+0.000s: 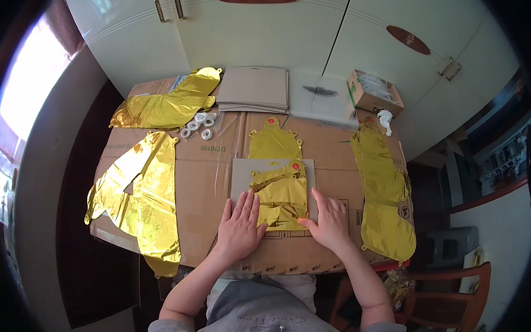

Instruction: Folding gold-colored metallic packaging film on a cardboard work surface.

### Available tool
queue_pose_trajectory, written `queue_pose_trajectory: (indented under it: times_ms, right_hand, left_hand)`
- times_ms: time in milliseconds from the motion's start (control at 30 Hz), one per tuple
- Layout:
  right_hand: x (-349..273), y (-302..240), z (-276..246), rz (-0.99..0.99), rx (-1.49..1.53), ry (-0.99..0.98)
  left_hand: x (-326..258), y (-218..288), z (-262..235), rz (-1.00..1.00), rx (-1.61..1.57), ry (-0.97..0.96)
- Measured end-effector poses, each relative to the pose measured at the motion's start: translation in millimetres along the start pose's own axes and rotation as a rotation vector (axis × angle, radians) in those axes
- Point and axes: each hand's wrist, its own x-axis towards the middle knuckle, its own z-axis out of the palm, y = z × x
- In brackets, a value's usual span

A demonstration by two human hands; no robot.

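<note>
A gold foil balloon lies folded and creased on a grey cardboard sheet in front of me. My left hand rests flat at the left side of the foil, its fingers stretched out and its thumb on the lower part. At the foil's lower right edge, my right hand touches it with the thumb, the other fingers extended and off the foil. Just beyond the sheet, another gold foil piece with a red spot lies flat, its near end hidden.
More gold foil balloons lie at the left, far left and right. White ribbon rolls, stacked grey cardboard, clear plastic bags and a small box occupy the back. Cardboard covers the table.
</note>
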Motion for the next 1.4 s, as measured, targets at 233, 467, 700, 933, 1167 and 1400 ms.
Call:
queue_pose_trajectory:
  times_ms: [233, 467, 700, 933, 1167, 1400]
  right_hand:
    - [13.0, 10.5, 4.7, -0.028, 0.053, 0.053]
    - [23.1, 8.2, -3.1, 0.005, 0.026, -0.05]
    - [80.1, 30.1, -14.2, -0.074, -0.142, -0.255]
    - [114.4, 33.5, -15.1, -0.104, -0.113, -0.282]
    - [102.4, 33.5, -9.7, -0.16, 0.033, -0.18]
    - [67.3, 27.9, -16.1, -0.112, 0.158, -0.196]
  left_hand:
    - [-10.2, 56.0, 6.9, 0.098, -0.11, 0.018]
    - [-15.2, 66.9, 0.4, 0.191, 0.0, -0.059]
    - [-14.2, 66.8, 0.1, 0.201, 0.031, -0.084]
    - [-15.0, 66.9, -1.7, 0.194, 0.063, -0.103]
    - [-36.9, 79.7, -1.2, 0.222, 0.06, -0.121]
    - [-62.5, 88.0, -1.0, 0.251, 0.068, -0.189]
